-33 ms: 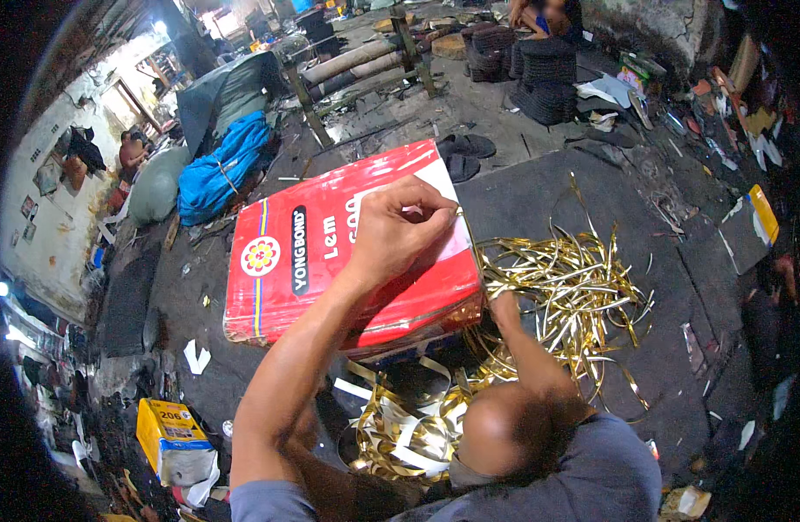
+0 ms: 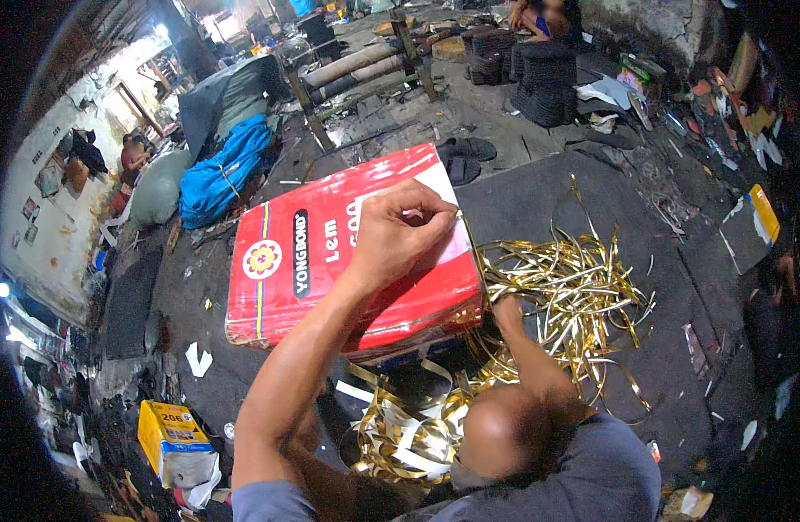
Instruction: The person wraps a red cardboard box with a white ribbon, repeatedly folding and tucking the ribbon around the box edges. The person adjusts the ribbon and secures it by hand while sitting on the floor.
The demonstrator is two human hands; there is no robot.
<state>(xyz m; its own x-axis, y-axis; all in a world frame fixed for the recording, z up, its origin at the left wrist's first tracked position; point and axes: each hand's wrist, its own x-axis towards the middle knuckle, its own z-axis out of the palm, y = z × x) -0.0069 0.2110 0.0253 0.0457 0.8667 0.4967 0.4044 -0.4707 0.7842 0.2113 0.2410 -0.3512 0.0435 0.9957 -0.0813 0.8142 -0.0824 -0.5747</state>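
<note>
A large red rectangular tin [image 2: 330, 270] lies on its side on the dark floor mat [image 2: 548, 200]. My left hand [image 2: 400, 230] rests on top of it, fingers pinched at its white right end, where a thin gold strip [image 2: 471, 252] runs down the edge. My right hand [image 2: 509, 313] reaches low beside the tin's right side into a tangled heap of shiny gold strips [image 2: 574, 296]; its fingers are partly hidden. More gold and white strips [image 2: 404, 426] are piled in front of me, below the tin.
A blue bundle [image 2: 221, 170] and a grey sack lie at the left. A yellow carton [image 2: 169, 435] stands at the lower left. Dark sandals [image 2: 465, 157], stacked black rings [image 2: 544, 74], pipes and scraps fill the far side, where another person [image 2: 539, 13] sits.
</note>
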